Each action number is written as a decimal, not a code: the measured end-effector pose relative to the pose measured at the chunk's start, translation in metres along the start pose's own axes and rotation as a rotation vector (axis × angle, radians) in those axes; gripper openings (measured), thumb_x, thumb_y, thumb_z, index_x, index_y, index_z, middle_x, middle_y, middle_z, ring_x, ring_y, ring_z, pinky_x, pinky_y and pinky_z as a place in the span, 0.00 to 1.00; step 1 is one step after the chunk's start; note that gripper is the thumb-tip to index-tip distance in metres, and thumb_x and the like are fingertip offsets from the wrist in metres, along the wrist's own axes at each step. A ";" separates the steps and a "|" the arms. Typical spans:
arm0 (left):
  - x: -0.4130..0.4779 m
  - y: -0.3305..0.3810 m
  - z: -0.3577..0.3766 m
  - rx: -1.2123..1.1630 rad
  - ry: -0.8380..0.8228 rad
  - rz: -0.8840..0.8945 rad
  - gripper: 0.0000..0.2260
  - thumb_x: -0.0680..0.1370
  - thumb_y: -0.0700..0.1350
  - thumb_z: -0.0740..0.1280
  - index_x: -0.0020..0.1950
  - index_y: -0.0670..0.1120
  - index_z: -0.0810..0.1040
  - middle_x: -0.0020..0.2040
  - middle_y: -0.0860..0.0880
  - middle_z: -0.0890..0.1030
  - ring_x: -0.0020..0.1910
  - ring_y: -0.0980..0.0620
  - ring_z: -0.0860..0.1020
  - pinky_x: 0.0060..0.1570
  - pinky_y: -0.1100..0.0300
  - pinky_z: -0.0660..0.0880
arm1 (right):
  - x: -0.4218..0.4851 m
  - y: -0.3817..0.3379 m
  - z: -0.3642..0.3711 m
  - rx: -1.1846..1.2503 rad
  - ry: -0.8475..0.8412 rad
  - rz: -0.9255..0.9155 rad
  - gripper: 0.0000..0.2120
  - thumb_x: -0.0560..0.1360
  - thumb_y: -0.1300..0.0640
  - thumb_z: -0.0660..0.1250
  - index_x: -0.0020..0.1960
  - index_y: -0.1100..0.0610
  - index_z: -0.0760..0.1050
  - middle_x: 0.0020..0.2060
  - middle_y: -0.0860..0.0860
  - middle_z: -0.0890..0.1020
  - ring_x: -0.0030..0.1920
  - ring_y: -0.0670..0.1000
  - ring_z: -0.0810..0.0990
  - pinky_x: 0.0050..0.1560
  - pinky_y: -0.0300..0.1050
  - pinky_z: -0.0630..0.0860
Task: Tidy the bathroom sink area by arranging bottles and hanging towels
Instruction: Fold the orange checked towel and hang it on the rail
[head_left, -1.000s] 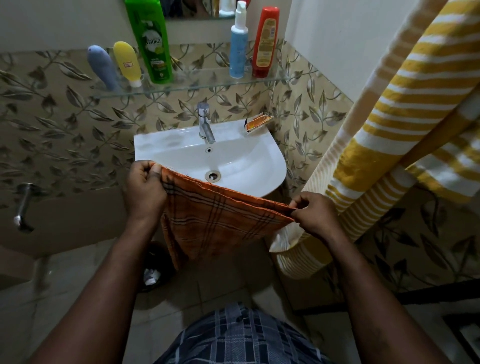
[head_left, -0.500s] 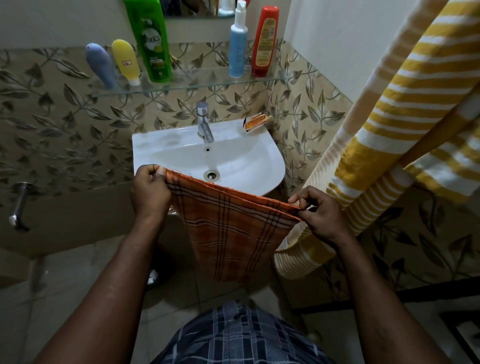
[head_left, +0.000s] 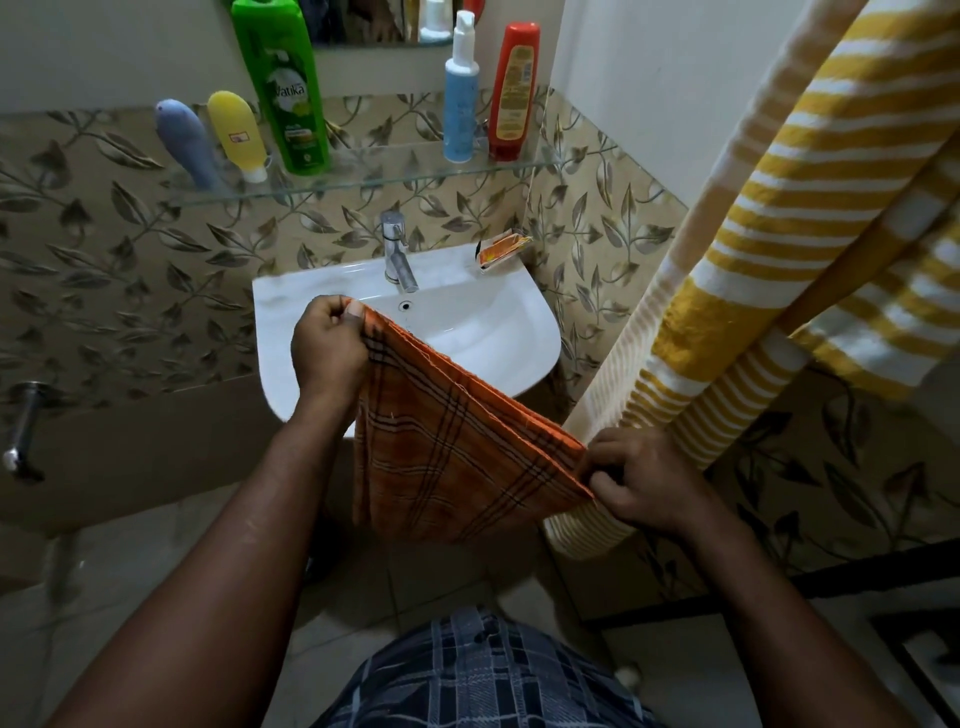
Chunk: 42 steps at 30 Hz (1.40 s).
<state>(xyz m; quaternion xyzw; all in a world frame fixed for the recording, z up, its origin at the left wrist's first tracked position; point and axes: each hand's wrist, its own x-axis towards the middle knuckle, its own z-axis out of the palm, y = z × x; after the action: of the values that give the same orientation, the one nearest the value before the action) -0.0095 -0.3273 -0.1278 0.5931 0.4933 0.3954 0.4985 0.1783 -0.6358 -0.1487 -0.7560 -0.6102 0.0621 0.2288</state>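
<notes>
While the left hand (head_left: 328, 343) and right hand (head_left: 641, 480) pinch its top corners, the cloth (head_left: 452, 457) sags: thin, limp, light; best gripped along the folded edge.

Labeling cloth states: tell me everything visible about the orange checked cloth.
The orange cloth is thin woven fabric with dark plaid lines and a slightly frayed top edge. It is folded into layers and hangs in front of the white sink, its top edge slanting down from the left hand, which pinches the upper corner, to the right hand, pinching the lower one. The bottom hangs free. A yellow-striped towel hangs behind its right corner; contact cannot be told.
</notes>
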 end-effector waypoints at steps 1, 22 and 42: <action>-0.002 0.004 0.003 0.007 0.013 0.013 0.07 0.80 0.50 0.66 0.47 0.50 0.81 0.45 0.49 0.84 0.47 0.45 0.82 0.54 0.45 0.80 | -0.003 0.000 0.000 0.003 -0.033 0.002 0.10 0.70 0.53 0.66 0.41 0.50 0.86 0.38 0.43 0.83 0.36 0.42 0.80 0.37 0.42 0.77; 0.014 0.003 0.027 0.142 -0.001 0.090 0.04 0.82 0.48 0.67 0.50 0.50 0.79 0.49 0.48 0.83 0.52 0.43 0.81 0.55 0.47 0.79 | -0.034 -0.011 -0.014 0.081 0.386 0.152 0.12 0.68 0.49 0.83 0.37 0.54 0.83 0.36 0.46 0.83 0.36 0.45 0.81 0.36 0.46 0.78; 0.015 0.018 0.016 0.079 -0.171 0.164 0.08 0.77 0.55 0.66 0.42 0.53 0.80 0.41 0.50 0.81 0.44 0.43 0.80 0.48 0.46 0.78 | -0.032 -0.014 -0.046 0.390 0.495 0.421 0.09 0.74 0.54 0.79 0.36 0.49 0.84 0.36 0.45 0.86 0.37 0.45 0.85 0.40 0.44 0.80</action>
<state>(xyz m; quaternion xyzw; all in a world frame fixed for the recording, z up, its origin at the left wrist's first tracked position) 0.0125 -0.3162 -0.1139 0.6821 0.4140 0.3633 0.4810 0.1745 -0.6762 -0.1079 -0.7992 -0.3443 0.0382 0.4912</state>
